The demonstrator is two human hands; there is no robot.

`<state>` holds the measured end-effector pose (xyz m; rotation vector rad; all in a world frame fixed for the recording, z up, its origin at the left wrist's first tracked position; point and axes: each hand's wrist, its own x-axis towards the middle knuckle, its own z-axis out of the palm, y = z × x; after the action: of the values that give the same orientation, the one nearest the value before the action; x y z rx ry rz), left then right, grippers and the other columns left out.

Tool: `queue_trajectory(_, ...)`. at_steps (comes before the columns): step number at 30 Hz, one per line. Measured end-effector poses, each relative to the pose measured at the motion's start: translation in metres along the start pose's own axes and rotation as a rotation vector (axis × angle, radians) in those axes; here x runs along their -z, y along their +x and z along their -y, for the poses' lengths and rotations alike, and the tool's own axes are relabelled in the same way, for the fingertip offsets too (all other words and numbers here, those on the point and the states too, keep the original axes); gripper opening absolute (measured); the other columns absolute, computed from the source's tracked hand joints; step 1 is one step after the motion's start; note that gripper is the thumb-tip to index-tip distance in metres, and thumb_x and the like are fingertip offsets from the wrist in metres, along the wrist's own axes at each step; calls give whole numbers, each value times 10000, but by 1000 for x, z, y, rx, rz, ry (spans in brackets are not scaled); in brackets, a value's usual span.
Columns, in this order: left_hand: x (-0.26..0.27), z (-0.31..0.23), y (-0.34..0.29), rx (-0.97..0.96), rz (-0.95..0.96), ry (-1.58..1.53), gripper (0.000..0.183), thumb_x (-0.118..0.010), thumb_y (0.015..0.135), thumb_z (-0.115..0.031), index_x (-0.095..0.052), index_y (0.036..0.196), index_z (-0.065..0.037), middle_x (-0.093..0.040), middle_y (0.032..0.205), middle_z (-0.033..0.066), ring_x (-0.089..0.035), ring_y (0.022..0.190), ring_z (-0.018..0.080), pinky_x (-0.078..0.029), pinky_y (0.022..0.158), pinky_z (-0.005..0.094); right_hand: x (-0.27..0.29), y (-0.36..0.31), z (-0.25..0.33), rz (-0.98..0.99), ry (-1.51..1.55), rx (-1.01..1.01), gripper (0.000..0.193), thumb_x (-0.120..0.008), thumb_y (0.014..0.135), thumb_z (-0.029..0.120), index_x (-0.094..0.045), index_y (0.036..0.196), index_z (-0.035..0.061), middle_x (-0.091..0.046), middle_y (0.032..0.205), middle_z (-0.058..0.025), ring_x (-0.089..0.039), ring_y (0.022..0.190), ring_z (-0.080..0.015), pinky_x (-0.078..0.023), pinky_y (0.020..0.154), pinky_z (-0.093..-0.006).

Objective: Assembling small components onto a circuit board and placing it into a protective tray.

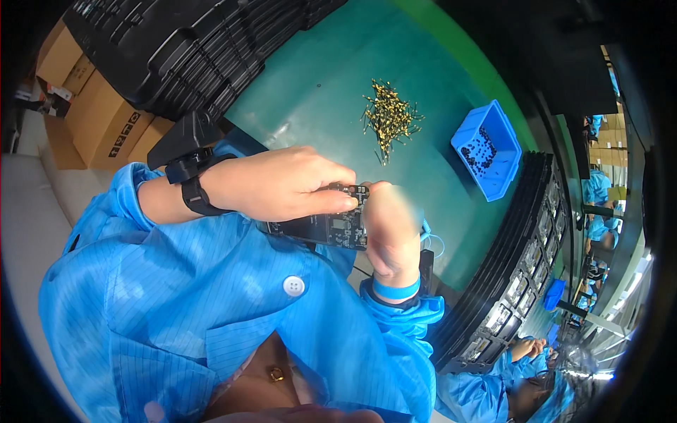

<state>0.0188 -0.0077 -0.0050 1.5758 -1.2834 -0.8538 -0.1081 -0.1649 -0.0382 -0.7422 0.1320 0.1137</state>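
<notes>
A black circuit board (326, 227) is held close to my chest over the green table (331, 77). My left hand (282, 185), with a black wrist strap, grips the board's upper edge from the left. My right hand (390, 229), with a blue wristband, is closed at the board's right end, fingertips pinched at its top corner; whether a small part is between them is too blurred to tell. A loose pile of small gold-coloured pins (389, 116) lies on the table beyond my hands.
A blue plastic bin (502, 148) with small black parts stands right of the pins. Stacks of black trays line the table's far left (190, 49) and right edge (522, 275). Cardboard boxes (99, 113) sit at the left. Other people in blue coats (522, 388) work at the lower right.
</notes>
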Motion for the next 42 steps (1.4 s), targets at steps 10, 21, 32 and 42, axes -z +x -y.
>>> queue_trajectory(10, -1, 2, 2, 9, 25, 14, 228, -519, 869, -216, -519, 792, -2, -500, 592, 181, -505, 550, 348, -361, 495, 390, -5, -5, 3, -53, -112, 28, 124, -544, 879, 146, -530, 911, 27, -533, 733, 6, -472, 667, -64, -382, 628, -190)
queue_trajectory(21, -1, 0, 1, 12, 10, 88, 191, -524, 851, -198, -525, 848, -7, -512, 600, 184, -519, 567, 362, -369, 496, 400, -11, -10, 12, -106, -540, 207, 78, -571, 841, 35, -531, 905, 14, -548, 763, -6, -520, 691, -81, -438, 632, -214)
queue_trajectory(32, -4, 1, 1, -1, 16, 89, 184, -527, 846, -191, -526, 835, -8, -526, 612, 180, -529, 590, 363, -375, 512, 405, -3, -7, 19, -14, -1182, 560, 126, -665, 705, -6, -592, 802, 28, -572, 746, -75, -554, 663, -197, -439, 575, -278)
queue_trajectory(42, -5, -1, 1, 18, 57, 54, 208, -531, 843, -209, -534, 851, -1, -539, 639, 187, -542, 616, 363, -391, 529, 402, -5, -4, 26, 103, -1425, 693, 174, -690, 631, 29, -610, 782, 57, -570, 728, -66, -555, 619, -227, -447, 534, -305)
